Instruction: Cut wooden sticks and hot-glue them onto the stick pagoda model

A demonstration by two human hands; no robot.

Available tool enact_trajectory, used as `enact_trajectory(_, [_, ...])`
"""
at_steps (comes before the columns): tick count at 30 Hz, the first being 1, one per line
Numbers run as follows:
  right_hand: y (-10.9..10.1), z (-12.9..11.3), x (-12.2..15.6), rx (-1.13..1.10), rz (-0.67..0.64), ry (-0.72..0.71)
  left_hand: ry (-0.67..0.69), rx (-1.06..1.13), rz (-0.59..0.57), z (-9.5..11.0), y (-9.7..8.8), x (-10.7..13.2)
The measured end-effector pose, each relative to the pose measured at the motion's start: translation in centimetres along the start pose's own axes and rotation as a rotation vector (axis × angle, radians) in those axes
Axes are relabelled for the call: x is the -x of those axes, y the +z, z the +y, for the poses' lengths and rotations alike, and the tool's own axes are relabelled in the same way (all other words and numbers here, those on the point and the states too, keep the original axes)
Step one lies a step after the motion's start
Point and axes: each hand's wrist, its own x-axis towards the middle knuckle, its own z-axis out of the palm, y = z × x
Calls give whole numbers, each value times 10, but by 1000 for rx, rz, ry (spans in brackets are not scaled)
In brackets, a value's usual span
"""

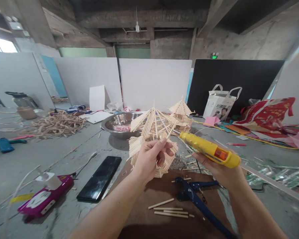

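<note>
My left hand (151,156) is closed in a pinch on a thin wooden stick (171,130), held up against a stick-built pavilion model (149,132) with a pointed roof. My right hand (218,169) grips a yellow glue gun (209,150); its nozzle points left toward the stick and the model's roof. A second, smaller stick pavilion (181,114) stands just behind. Several loose cut sticks (168,209) lie on the brown board (151,189) below my hands.
Blue-handled cutters (196,196) lie on the board. A black phone (99,178) and a magenta power bank (46,197) sit to the left. Behind are a steel bowl (122,124), a stick pile (56,124), a white bag (220,103) and coloured papers (269,118).
</note>
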Motion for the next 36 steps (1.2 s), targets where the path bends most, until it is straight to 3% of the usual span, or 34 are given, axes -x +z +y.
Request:
enact_trajectory(17, [3,-1,3,-69,-138,42,-20,31,16,2,-1,-1])
enact_trajectory(23, [5,2,2,18,-103,-33,-19,14,25,1,-1,-1])
enact_trajectory(36, [3,-1,1,11,-119,-3,-15,47,6,2,0,0])
